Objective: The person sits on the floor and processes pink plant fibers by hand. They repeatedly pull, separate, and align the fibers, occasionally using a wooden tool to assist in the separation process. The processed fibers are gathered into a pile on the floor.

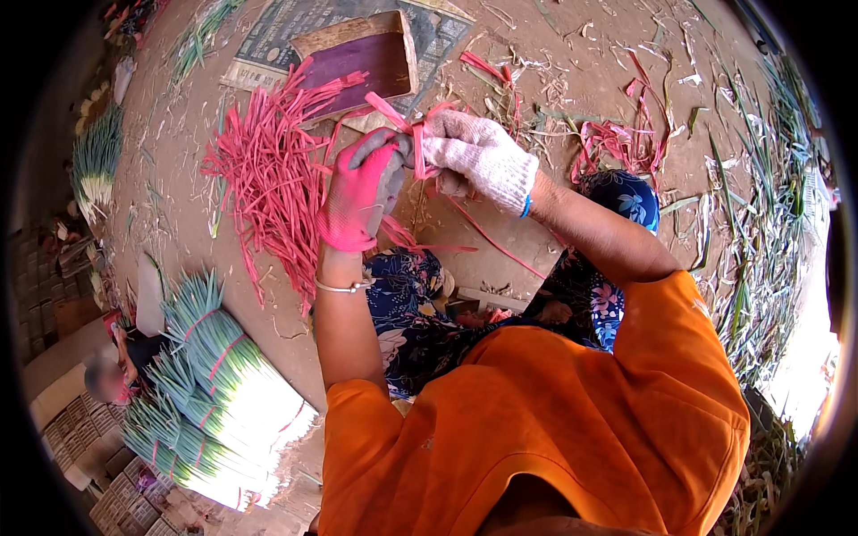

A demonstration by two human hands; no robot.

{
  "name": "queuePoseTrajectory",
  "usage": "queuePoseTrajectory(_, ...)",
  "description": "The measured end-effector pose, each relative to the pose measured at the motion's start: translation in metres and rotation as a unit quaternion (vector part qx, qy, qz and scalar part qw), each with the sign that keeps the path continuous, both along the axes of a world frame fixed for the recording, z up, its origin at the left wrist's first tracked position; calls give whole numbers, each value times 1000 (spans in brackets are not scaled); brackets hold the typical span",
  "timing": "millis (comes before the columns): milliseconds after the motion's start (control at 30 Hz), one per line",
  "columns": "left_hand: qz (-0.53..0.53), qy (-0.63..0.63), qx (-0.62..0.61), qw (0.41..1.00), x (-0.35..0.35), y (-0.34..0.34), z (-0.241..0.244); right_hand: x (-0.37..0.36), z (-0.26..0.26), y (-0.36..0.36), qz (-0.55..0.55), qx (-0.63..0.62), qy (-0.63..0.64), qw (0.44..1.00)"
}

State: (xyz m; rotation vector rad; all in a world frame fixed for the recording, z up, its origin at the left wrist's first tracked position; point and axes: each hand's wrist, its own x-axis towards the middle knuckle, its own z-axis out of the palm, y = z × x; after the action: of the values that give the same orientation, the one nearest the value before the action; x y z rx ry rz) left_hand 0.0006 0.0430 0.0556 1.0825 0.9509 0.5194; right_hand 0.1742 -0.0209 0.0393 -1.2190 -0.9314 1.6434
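My left hand (365, 184), in a pink glove with a grey palm, is raised before me and pinches a pink plastic strip (419, 151). Touching it from the right, my right hand (479, 154), in a white knitted glove with a blue cuff edge, grips the same strip, which forms a loop between the fingers. The fingertips partly cover each other. Beyond and left of my left hand, a heap of pink plastic strips (268, 171) lies on the ground, some reaching onto a cardboard box (409, 57) with a purple inside.
Tied bundles of green onions (228, 382) are stacked at the lower left, near another person (131, 358). A printed sheet (261, 47) lies under the box. Loose pink strips (613, 144) and leaf scraps litter the ground; cut green leaves (757, 221) are heaped at the right.
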Motion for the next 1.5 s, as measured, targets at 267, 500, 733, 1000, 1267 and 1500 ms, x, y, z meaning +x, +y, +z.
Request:
queuePoseTrajectory(267,-30,-39,-41,998,4,-6,9,-3,-10,-1,3,27,46,999)
queuePoseTrajectory(500,0,-133,-111,985,11,-3,-15,2,-3,2,-10,2,0,1000)
queuePoseTrajectory(733,127,-98,-21,987,24,-7,-16,0,-7,2,-68,212,-278,934)
queuePoseTrajectory(1000,63,-108,-47,991,16,-4,-22,-2,-11,5,-96,368,-315,870)
queuePoseTrajectory(1267,-24,7,112,993,23,-10,-33,3,-15,7,-37,206,-238,948)
queuePoseTrajectory(1500,-115,31,178,977,31,-6,-29,22,-5,4,-19,287,-235,929)
